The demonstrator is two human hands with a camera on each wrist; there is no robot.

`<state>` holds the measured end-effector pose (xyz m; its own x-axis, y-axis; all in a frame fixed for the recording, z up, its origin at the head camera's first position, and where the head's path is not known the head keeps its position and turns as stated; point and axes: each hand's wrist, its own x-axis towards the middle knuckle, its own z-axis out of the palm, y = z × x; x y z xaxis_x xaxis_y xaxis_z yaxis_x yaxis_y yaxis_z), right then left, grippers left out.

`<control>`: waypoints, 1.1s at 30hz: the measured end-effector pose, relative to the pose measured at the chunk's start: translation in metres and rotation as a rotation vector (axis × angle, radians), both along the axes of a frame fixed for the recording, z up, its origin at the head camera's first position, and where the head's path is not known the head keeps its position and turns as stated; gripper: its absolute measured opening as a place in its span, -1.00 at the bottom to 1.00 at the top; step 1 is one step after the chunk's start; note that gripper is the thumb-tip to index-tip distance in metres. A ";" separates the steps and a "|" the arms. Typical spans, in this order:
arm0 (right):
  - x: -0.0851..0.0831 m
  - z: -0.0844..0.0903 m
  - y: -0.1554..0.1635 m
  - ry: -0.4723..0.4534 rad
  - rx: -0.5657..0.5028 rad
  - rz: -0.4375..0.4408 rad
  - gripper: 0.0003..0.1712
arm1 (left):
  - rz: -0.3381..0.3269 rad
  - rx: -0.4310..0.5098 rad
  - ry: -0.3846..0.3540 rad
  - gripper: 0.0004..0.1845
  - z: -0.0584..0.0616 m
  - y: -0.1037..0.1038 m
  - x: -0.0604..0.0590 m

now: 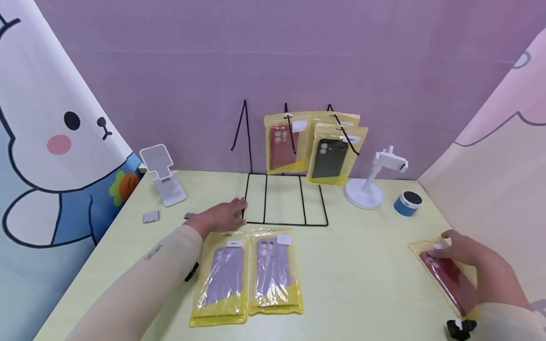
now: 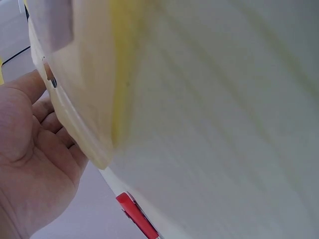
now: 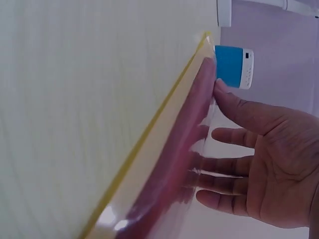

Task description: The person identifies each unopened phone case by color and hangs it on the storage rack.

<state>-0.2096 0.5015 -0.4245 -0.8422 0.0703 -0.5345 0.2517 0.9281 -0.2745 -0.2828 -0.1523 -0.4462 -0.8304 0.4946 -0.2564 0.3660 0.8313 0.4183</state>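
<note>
My left hand (image 1: 230, 212) lies flat and open on the pale yellow table (image 1: 367, 265), its fingertips at the front left corner of a black wire rack (image 1: 285, 199). Just in front of it lie two purple phone cases in yellow packets (image 1: 222, 279) (image 1: 275, 272). In the left wrist view the left hand (image 2: 35, 149) shows an open palm beside a packet's edge (image 2: 89, 109). At the right, my right hand (image 1: 462, 255) rests straight fingers on a red case packet (image 1: 448, 279). The right wrist view shows that hand (image 3: 259, 169) touching the packet (image 3: 169, 174).
On the rack hang a red case packet (image 1: 283, 142) and a black one (image 1: 334, 154). A white folding phone stand (image 1: 164, 175) is at the back left, a white clamp stand (image 1: 375, 182) and a blue speaker (image 1: 407, 203) at the back right. A small grey item (image 1: 150, 217) lies at the left.
</note>
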 end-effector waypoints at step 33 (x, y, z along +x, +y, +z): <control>0.001 0.026 -0.089 0.405 -0.256 0.241 -0.72 | -0.003 -0.005 -0.003 -0.26 0.000 0.000 -0.001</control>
